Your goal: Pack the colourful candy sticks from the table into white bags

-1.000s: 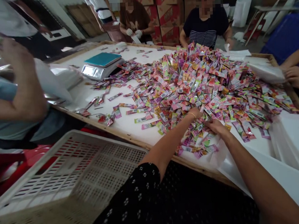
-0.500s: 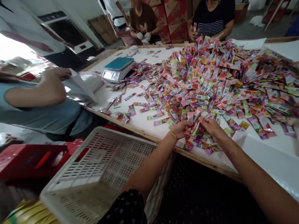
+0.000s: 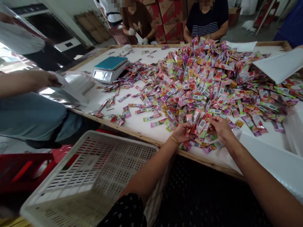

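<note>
Over the near edge of the table, my left hand (image 3: 182,132) is closed around several small candy packets (image 3: 195,120), which fan out upward from its fingers. My right hand (image 3: 219,126) pinches at the right side of this bunch, its thumb and forefinger together on a red-and-pink packet (image 3: 204,123). Which packets each hand bears is partly hidden by the fingers. Just beyond both hands rises a large heap of pink, purple, green and orange packets (image 3: 202,77). More packets lie below the hands along the wooden rim.
A teal-topped scale (image 3: 110,63) stands at the table's left. A white plastic crate (image 3: 90,163) is below the edge to my left. White foam bags (image 3: 276,158) lie at right. Co-workers (image 3: 207,15) stand around the table, one holding a white bag (image 3: 282,63).
The view has turned a little to the right. My right hand has drawn slightly away from my left, and the packets between them are more fanned out. A white bag has appeared raised at the right.
</note>
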A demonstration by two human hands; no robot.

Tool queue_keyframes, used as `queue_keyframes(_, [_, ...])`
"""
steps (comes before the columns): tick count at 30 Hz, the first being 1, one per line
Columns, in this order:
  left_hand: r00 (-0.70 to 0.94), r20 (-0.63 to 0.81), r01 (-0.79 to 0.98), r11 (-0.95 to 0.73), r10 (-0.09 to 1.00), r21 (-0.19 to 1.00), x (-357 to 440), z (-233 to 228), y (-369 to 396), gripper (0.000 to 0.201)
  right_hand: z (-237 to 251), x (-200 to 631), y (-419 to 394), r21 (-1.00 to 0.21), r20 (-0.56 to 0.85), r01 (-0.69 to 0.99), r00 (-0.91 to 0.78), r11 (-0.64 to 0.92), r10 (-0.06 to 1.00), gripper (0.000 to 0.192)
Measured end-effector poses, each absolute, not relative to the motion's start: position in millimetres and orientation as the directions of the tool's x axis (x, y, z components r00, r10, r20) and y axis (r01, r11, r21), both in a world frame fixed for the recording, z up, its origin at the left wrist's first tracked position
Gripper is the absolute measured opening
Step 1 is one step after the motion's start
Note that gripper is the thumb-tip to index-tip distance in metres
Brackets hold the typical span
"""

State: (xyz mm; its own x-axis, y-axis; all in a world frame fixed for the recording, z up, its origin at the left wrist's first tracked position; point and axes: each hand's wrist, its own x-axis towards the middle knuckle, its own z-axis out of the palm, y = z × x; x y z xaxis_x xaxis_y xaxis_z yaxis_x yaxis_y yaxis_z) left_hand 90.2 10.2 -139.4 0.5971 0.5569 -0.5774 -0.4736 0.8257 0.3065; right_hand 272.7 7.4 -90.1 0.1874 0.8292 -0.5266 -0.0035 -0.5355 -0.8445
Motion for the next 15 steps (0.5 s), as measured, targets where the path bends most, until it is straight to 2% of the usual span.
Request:
queue_keyframes(8, [0.716,-0.497,-0.366,0.870,0.490,0.331,105.7,-135.0,7.9,0.023,-85.1,263.2,13.6,-0.852,-0.518,-0.038,0.202,-0.522,0.831,0.007])
queue_keyframes(10, [0.698,-0.495,-0.344,0.848,0.518,0.403,110.8,-131.4,6.3,0.020,-82.6,260.2,15.8,-0.845,-0.529,-0.027,0.188,-0.534,0.828,0.006])
queue_keyframes(15, [0.533,-0.511,-0.224,0.695,0.675,0.684,116.7,-113.9,7.5,0.007,-70.7,263.4,22.7,-0.878,-0.472,0.062,0.056,-0.475,0.880,0.008])
